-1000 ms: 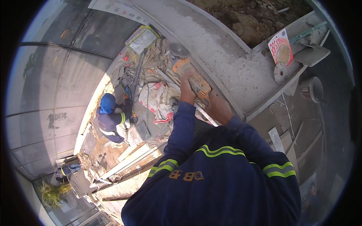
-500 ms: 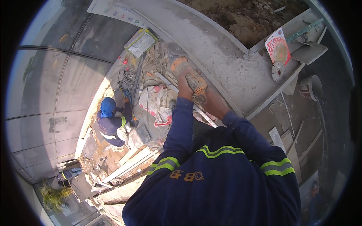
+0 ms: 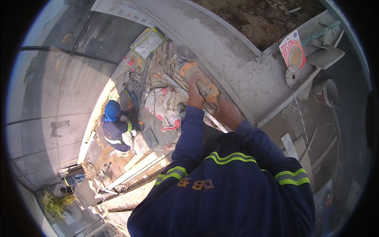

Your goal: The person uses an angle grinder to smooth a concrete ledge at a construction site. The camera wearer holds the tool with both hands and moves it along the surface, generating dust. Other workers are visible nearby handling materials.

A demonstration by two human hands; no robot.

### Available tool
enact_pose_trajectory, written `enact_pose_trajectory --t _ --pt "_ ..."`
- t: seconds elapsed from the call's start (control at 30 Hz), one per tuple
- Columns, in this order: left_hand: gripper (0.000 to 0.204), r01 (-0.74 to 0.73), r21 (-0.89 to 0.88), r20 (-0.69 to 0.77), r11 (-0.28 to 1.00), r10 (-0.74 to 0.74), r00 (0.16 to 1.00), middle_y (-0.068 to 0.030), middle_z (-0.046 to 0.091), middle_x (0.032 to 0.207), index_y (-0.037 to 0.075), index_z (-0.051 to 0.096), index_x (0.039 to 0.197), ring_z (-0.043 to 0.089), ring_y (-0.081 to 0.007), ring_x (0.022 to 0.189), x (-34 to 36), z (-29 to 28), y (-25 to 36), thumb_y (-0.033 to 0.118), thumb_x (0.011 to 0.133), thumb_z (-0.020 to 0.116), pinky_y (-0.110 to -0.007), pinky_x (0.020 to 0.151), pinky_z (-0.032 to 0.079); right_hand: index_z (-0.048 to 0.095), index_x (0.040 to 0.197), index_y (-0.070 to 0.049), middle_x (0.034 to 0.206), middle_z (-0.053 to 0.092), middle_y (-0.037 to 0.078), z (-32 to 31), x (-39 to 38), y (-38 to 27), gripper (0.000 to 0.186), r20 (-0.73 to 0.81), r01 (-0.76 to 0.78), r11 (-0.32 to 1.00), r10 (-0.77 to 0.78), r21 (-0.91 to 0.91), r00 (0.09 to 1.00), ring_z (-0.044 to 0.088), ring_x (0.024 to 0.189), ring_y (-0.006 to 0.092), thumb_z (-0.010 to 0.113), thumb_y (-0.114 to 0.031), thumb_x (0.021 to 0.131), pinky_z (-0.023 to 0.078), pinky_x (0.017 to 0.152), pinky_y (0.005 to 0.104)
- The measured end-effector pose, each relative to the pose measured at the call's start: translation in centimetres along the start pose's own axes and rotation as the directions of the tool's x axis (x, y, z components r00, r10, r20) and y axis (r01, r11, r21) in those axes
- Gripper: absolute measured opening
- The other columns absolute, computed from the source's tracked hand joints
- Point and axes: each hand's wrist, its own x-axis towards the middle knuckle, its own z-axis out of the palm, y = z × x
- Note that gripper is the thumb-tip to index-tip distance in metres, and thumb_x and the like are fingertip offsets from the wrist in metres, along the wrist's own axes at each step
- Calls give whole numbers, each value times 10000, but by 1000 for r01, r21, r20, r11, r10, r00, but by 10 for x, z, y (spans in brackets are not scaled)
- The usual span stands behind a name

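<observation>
My left hand (image 3: 195, 91) is closed around the body of a dusty orange angle grinder (image 3: 200, 81), just behind its orange head. My right hand (image 3: 226, 112) grips the rear end of the same tool, lower and to the right. The grinder's grey disc (image 3: 185, 51) lies at the upper end, against or just beside the long inner edge of a grey concrete ledge (image 3: 242, 63); contact is hard to make out. Below the tool are crumpled white-and-red sacks (image 3: 162, 106), cloths and a pale bar.
A co-worker (image 3: 118, 126) in a blue head covering crouches at left beside glass panels (image 3: 81, 87); another person (image 3: 71, 181) is lower left. On the right are a cutting disc (image 3: 292, 76), a trowel (image 3: 323, 57), a bucket (image 3: 325, 92) and boards. Soil (image 3: 264, 19) lies beyond the ledge.
The view bobbed slightly between the frames. The grinder stays in both my hands at nearly the same place along the ledge, with only small shifts.
</observation>
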Motion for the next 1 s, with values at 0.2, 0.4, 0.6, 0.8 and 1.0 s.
enact_pose_trajectory --t 0.2,0.4,0.6,0.8,1.0 --pt "337 -4 -43 45 999 6 999 -174 661 987 28 579 1168 681 -348 881 -5 -1 -3 158 866 651 -511 795 589 436 1082 49 884 686 337 3 -3 5 366 10 -1 1000 1 -5 1000 676 874 509 634 -50 790 524 792 564" --pt "352 14 -35 5 999 -13 1000 -182 663 1021 19 571 1187 682 -355 888 -15 4 -3 145 866 642 -521 820 593 437 1072 39 877 685 334 3 -9 6 354 -23 7 1000 -6 29 1000 675 854 508 631 -52 790 522 771 574" --pt "346 -8 -20 53 1000 9 999 -177 659 987 15 576 1161 677 -354 873 -1 -5 -2 170 861 650 -512 783 586 439 1058 38 860 683 327 10 -1 11 341 -45 49 998 -48 27 998 677 836 509 634 -59 796 524 762 579" --pt "331 8 10 19 1000 -8 1000 -164 663 956 22 593 1123 679 -343 856 12 -1 4 197 852 666 -488 781 584 450 1056 44 883 678 341 11 13 9 325 -58 43 999 -42 11 997 677 853 509 622 -62 802 519 783 584" --pt "284 3 24 11 1000 -3 1000 -145 665 927 34 627 1083 685 -329 840 11 4 7 195 853 673 -474 779 588 465 1060 54 911 680 344 12 17 7 321 -58 18 999 -16 35 998 673 897 513 621 -57 802 511 817 580"
